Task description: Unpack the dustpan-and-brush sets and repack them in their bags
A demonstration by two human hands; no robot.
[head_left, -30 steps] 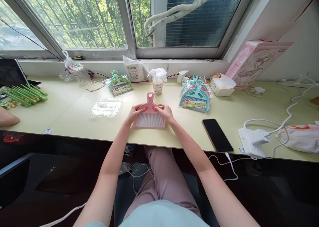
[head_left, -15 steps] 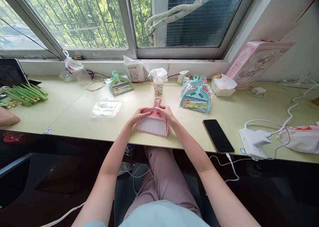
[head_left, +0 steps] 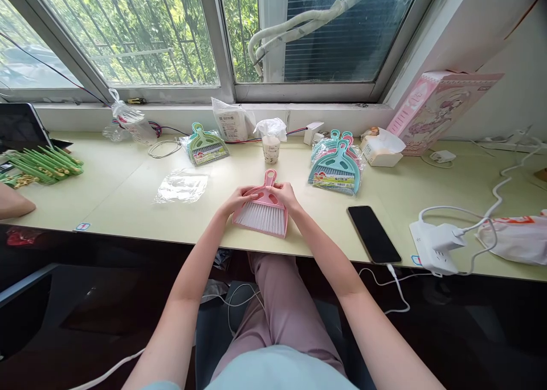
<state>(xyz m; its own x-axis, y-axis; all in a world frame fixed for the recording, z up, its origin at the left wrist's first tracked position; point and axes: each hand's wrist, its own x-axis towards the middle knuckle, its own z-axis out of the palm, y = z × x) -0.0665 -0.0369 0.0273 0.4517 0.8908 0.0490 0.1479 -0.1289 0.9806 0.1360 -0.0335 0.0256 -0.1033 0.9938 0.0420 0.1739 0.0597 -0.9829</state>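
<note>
A pink hand brush (head_left: pixel 261 217) with white bristles lies nested in a matching pink dustpan (head_left: pixel 280 234) near the table's front edge. Handles point away from me and bristles face my body. My left hand (head_left: pixel 239 200) grips the set's left shoulder, thumb on top. On the opposite side, my right hand (head_left: pixel 284 195) holds it with the thumb near the base of the handle. The fingers beneath are partly hidden. A flat clear plastic wrapper (head_left: pixel 182 185) rests to the left of my hands.
Wrapped teal and pink brush sets (head_left: pixel 335 167) lie to the right, a green one (head_left: pixel 205 146) to the left. Behind stands a paper cup (head_left: pixel 270 149). A charging phone (head_left: pixel 374 234) and a power strip (head_left: pixel 433 250) are at right. Another person's arm (head_left: pixel 15 203) rests near green stalks (head_left: pixel 45 165).
Nothing on the table has visibly moved, and both hands keep the same hold on the pink set. The whole view has shifted very slightly.
</note>
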